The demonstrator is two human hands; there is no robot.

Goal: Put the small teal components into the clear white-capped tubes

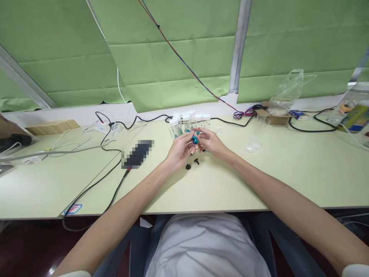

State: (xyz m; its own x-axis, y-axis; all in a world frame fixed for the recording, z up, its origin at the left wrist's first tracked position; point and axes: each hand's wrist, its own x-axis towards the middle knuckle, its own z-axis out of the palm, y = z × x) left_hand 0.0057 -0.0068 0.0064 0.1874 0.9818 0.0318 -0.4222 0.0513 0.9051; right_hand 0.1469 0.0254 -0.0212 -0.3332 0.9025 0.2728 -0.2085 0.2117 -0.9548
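Both hands meet over the middle of the table, around a small shiny teal-blue part [195, 140] whose exact kind I cannot make out. My left hand [179, 148] has its fingers closed on the part from the left. From the right, my right hand [212, 143] pinches at it with bent fingers. Just below the hands lie two small black pieces, a round-headed one [188, 167] and a screw-like one [196, 161]. Behind the hands stand several clear tubes with white caps [186, 116], some with teal pieces inside, partly hidden by my fingers.
A blurred-out dark device [138, 154] with a black cable lies to the left. On the right are clear empty tubes [255, 134], a white cap [219, 130], a cardboard box [278, 119] with a plastic bag, and a large clear jar [356, 104]. Cables run along the back.
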